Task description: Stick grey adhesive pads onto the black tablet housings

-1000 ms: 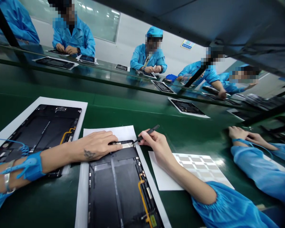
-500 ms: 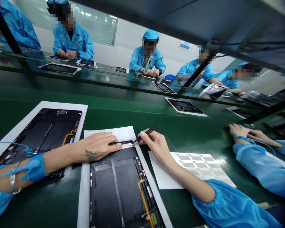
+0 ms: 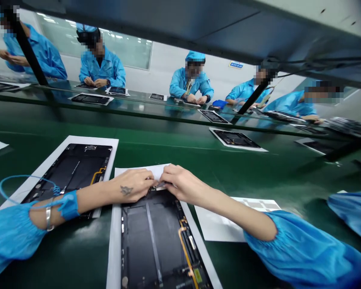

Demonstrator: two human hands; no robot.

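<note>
A black tablet housing lies open on a white sheet, its top edge away from me. My left hand rests over the housing's upper left, thumb and fingers closed at the top edge. Facing it, my right hand is closed in a pinch at the same edge, the fingertips of both almost meeting. A small pale strip shows between and below the fingertips. What either hand pinches is too small and covered to name. The black pen-like tool does not show.
Another tablet housing lies at left on its white sheet. Right of mine is a sheet with grey stickers. Further housings lie across the green bench. Co-workers sit opposite; a co-worker's sleeve is at right. A shelf hangs overhead.
My right hand has moved left to meet my left hand at the housing's top edge; the black pen-like tool no longer shows. My left fingers have curled in. The view has shifted slightly.
</note>
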